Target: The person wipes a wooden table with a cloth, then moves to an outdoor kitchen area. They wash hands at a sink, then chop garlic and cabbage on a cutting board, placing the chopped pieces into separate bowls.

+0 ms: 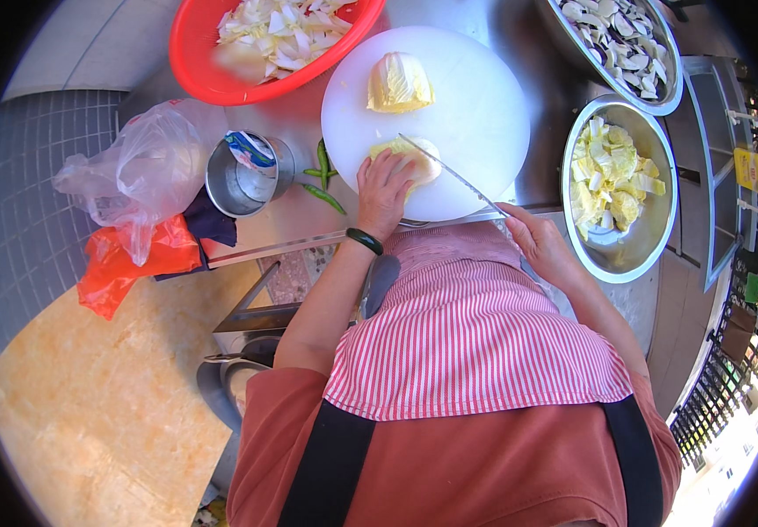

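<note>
A round white cutting board (484,99) lies before me. My left hand (382,188) presses on a cut piece of napa cabbage (423,166) near the board's front edge, fingers spread over its leaves. In my right hand (534,237) is the handle of a kitchen knife (461,178); its blade, seen nearly edge-on, points up and left to the right end of that cabbage piece. Whether the blade touches the cabbage I cannot tell. Farther back on the board sits another chunk of napa cabbage (400,84), apart from both hands.
A red plastic basket (204,82) of cut pale vegetable stands back left. Steel bowls hold cabbage pieces (616,174) and sliced mushrooms (626,39) at right. Left of the board are green chilies (323,165), a metal pot (240,188) and plastic bags (141,155).
</note>
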The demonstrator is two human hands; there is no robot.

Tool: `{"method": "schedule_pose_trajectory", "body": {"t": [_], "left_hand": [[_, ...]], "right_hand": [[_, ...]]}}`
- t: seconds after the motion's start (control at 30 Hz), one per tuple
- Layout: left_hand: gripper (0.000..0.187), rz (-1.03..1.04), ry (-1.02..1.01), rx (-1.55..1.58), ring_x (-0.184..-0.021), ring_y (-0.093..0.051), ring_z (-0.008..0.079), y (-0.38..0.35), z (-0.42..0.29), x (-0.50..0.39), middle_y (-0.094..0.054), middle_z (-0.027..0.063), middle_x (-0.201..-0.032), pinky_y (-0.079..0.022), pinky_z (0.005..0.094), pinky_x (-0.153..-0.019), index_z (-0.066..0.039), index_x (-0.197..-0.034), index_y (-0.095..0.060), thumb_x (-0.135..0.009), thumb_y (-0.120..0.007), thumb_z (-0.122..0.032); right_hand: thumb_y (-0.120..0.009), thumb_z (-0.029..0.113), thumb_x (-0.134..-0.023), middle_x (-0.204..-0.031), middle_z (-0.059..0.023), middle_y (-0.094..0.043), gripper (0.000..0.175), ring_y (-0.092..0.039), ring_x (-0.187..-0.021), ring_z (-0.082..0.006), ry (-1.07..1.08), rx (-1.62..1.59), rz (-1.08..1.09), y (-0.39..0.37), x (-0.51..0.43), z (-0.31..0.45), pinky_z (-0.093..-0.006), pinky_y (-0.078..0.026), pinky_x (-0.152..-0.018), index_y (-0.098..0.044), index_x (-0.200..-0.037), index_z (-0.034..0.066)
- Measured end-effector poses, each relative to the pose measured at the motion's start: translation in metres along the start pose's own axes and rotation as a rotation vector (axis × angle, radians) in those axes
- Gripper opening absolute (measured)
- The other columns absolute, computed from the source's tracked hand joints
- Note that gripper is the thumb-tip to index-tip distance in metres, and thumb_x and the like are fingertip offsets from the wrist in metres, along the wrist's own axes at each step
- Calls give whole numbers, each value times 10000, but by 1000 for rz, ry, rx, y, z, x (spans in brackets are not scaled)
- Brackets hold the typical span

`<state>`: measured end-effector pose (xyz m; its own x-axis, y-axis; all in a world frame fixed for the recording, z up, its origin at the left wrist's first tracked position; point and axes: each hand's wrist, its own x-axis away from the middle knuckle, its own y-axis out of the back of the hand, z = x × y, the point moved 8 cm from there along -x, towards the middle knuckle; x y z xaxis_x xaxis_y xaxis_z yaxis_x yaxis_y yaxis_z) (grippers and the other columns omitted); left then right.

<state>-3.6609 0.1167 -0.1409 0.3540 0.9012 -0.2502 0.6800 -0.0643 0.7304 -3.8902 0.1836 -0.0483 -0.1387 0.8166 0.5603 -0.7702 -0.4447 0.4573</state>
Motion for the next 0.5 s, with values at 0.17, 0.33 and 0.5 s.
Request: {"method": "schedule_pose_trajectory", "body": {"t": [0.17, 0.33, 0.5], "left_hand": [[393, 5, -11, -11, -1254, -501, 302, 3, -1, -2, -596, 79, -1227, -294, 527, -1078, -155, -1182, -655, -797, -694, -86], [406, 32, -1, -18, -1252, -507, 283, 3, -1, -6, -602, 65, -1231, -292, 522, -1078, -167, -1201, -649, -802, -692, -101], [411, 54, 6, -19, -1257, -504, 257, 6, -1, -8, -603, 58, -1230, -294, 515, -1075, -174, -1212, -642, -807, -688, -118]], "right_hand": [[-455, 329, -1025, -990, -248, -686, 407, -676, -909, -383, -34, 113, 5, 0, -3, 3, -437, -513, -809, -582, -1293, 49], [-456, 331, -1023, -913, -243, -686, 400, -673, -828, -396, -29, 255, -5, -3, -7, 9, -461, -514, -766, -575, -1293, 62], [-440, 332, -1028, -835, -237, -675, 396, -666, -764, -393, 6, 314, -18, -6, -13, 6, -476, -507, -716, -551, -1304, 71]]}}
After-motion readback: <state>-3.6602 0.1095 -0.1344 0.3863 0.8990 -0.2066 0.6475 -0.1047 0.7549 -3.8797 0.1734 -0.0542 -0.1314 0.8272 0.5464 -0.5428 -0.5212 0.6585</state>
